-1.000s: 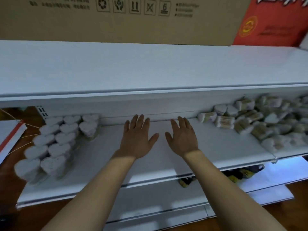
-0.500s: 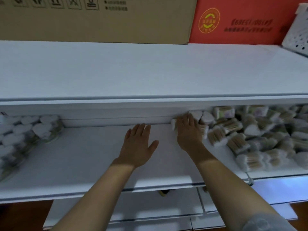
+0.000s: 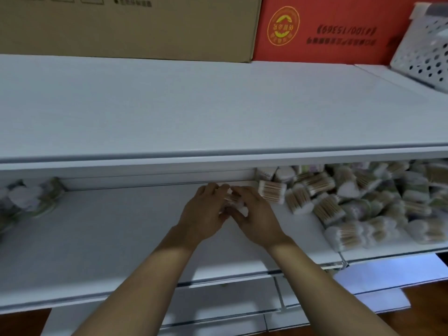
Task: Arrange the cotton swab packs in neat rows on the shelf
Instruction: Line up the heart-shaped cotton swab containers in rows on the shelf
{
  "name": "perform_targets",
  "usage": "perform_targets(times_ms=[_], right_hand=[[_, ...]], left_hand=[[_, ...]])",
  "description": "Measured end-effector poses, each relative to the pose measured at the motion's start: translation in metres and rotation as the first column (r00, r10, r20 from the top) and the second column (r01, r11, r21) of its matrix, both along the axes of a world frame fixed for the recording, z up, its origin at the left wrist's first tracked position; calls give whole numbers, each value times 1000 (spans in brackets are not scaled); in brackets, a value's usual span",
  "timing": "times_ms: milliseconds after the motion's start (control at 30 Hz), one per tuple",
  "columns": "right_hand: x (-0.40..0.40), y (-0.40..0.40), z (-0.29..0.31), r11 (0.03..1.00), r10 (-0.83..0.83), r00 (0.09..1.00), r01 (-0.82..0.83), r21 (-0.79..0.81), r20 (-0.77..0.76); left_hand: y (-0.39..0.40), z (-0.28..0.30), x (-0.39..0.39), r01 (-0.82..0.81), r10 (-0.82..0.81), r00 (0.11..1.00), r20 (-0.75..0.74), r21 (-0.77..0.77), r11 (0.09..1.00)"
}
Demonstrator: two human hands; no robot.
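Note:
A cotton swab pack (image 3: 236, 202) with white tips and wooden sticks sits between my two hands on the white shelf (image 3: 109, 234). My left hand (image 3: 206, 214) curls round its left side. On the pack's right side, my right hand (image 3: 257, 214) holds it with curled fingers. A loose pile of swab packs (image 3: 351, 202) lies jumbled on the shelf at the right. Heart-shaped swab packs (image 3: 26, 200) stand in rows at the far left, blurred.
The upper shelf board (image 3: 218, 105) overhangs the back of the working shelf. On it stand a brown carton (image 3: 126, 25), a red carton (image 3: 327, 27) and a white perforated basket (image 3: 426, 44). A lower shelf (image 3: 218, 311) juts out below.
The view has swung right. My right hand reached the pile and drew one pack leftward. My left hand came over from the bare shelf, and both hands now hold that pack.

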State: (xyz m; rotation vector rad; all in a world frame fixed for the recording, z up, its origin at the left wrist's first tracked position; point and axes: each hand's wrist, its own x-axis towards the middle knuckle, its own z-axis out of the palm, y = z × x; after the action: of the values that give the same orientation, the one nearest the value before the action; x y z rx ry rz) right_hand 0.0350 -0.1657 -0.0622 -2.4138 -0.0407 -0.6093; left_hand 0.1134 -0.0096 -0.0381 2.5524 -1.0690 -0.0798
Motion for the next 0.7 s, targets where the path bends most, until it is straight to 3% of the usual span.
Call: perform_targets(times_ms=[67, 167, 267, 367, 467, 600, 700], right_hand=[[-9, -15, -2, 990, -138, 990, 139, -26, 23], [-4, -51, -8, 880, -384, 923, 375, -290, 27], [4, -67, -12, 757, -551, 824, 429, -492, -129], [4, -63, -9, 661, -628, 763, 417, -623, -156], [6, -62, -2, 696, -602, 771, 378, -610, -209], [-4, -53, -7, 855, -412, 871, 268, -445, -269], [-13, -37, -3, 916, -311, 935, 247, -315, -170]], left_hand=[[-1, 2, 2, -1, 2, 1000, -8, 18, 1000], [1, 6, 2, -32, 33, 999, -35, 21, 999], [4, 8, -2, -59, 57, 996, -74, -33, 998], [11, 8, -4, -63, 60, 996, -68, -47, 997], [21, 6, -1, -123, 113, 988, -107, -98, 988], [34, 4, 6, -211, 178, 970, -167, -212, 954], [38, 8, 7, -251, 196, 957, -211, -272, 929]])
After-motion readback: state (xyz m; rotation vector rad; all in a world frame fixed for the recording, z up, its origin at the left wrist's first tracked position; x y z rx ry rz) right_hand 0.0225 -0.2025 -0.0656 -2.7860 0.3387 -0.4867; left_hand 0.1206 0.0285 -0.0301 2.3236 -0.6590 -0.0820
